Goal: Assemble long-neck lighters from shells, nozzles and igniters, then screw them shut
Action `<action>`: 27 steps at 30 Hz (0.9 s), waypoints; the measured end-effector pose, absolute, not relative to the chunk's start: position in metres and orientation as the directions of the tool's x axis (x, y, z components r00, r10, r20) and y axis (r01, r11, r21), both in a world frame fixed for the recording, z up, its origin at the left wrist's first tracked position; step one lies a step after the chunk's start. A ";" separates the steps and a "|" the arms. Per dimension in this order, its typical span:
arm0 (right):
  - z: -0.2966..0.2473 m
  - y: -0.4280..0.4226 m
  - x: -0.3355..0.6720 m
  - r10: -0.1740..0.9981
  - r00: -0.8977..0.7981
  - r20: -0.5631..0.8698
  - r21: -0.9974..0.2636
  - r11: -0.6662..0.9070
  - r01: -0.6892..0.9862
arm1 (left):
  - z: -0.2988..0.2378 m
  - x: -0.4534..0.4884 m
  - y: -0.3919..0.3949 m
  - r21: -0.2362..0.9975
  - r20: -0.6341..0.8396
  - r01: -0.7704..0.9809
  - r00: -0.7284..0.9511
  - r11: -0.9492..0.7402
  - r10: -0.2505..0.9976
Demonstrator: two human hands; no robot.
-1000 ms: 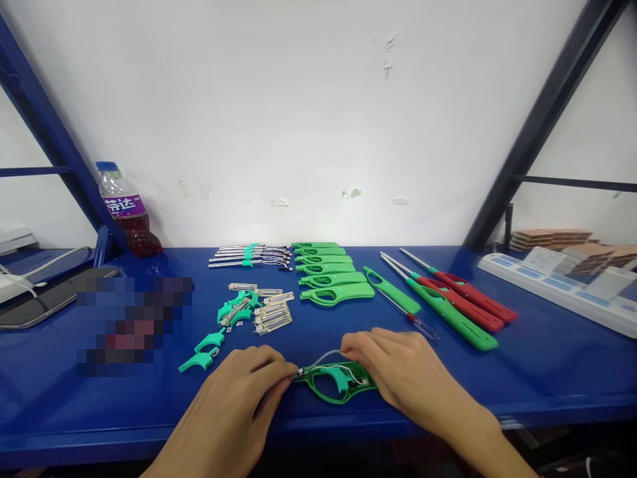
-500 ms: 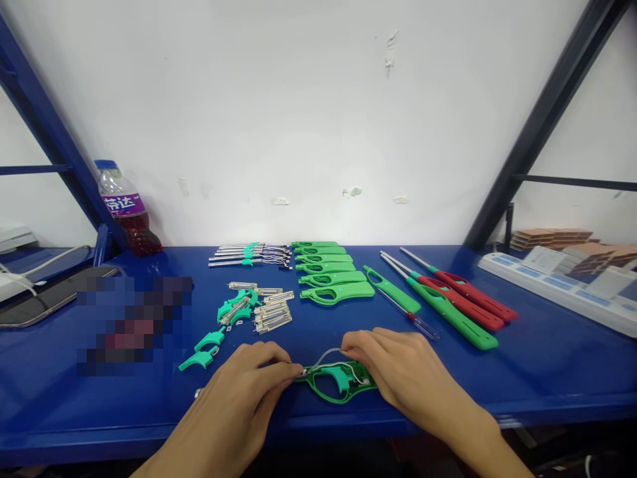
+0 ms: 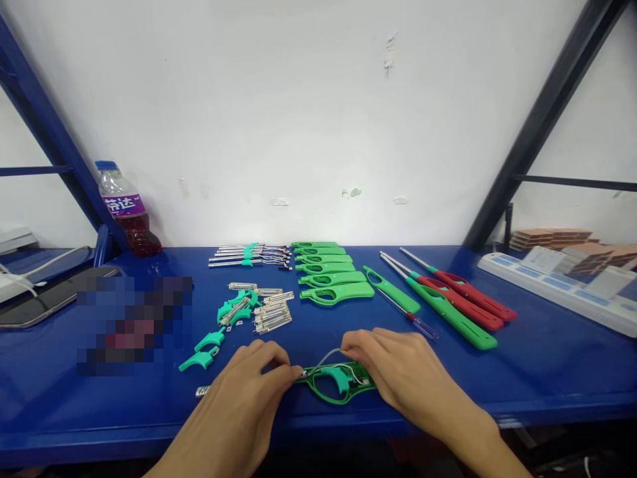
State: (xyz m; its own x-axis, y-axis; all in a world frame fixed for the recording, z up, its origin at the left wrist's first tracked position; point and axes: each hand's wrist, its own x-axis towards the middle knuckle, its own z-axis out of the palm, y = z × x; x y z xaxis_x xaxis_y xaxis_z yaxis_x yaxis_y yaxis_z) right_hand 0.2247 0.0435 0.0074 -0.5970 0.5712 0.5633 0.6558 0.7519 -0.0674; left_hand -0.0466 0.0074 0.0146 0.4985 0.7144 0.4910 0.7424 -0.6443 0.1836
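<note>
An open green lighter handle shell lies near the table's front edge, with a teal trigger and a white wire inside. My left hand pinches the metal lighter tube at the shell's narrow left end. The tube's slotted tip sticks out left of that hand. From the shell a thin grey hose arches up to my right hand, whose thumb and fingertips are closed on it. That hand also covers the shell's right end.
Beyond my hands are loose teal triggers, clear fuel tanks, metal tubes with wires and green shells. At right lie a screwdriver, finished-looking red lighters and a power strip. A bottle stands far left.
My left hand has shifted slightly right, and more of the metal tube's tip shows beside it. The right hand and the hose look nearly unchanged.
</note>
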 end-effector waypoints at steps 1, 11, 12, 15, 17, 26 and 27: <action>0.007 0.044 0.225 0.572 -0.595 0.565 -0.069 0.752 0.656 | 0.014 -0.046 0.007 0.171 0.496 0.743 0.503 -0.647 0.708; 0.007 0.043 0.223 0.590 -0.581 0.560 -0.093 0.742 0.663 | 0.015 -0.045 0.003 0.067 0.492 0.769 0.529 -0.636 0.691; 0.007 0.044 0.223 0.589 -0.582 0.560 -0.094 0.743 0.662 | 0.015 -0.045 0.003 0.057 0.492 0.769 0.533 -0.637 0.688; 0.008 0.044 0.223 0.589 -0.581 0.562 -0.095 0.744 0.661 | 0.014 -0.045 0.004 0.037 0.501 0.766 0.542 -0.642 0.675; 0.009 0.044 0.222 0.591 -0.579 0.562 -0.097 0.742 0.663 | 0.013 -0.044 0.005 0.032 0.507 0.765 0.543 -0.644 0.670; 0.012 0.042 0.221 0.602 -0.563 0.566 -0.124 0.737 0.664 | 0.010 -0.044 0.006 0.046 0.508 0.775 0.525 -0.630 0.683; 0.013 0.042 0.221 0.608 -0.561 0.562 -0.131 0.735 0.665 | 0.008 -0.044 0.007 0.047 0.508 0.773 0.526 -0.632 0.682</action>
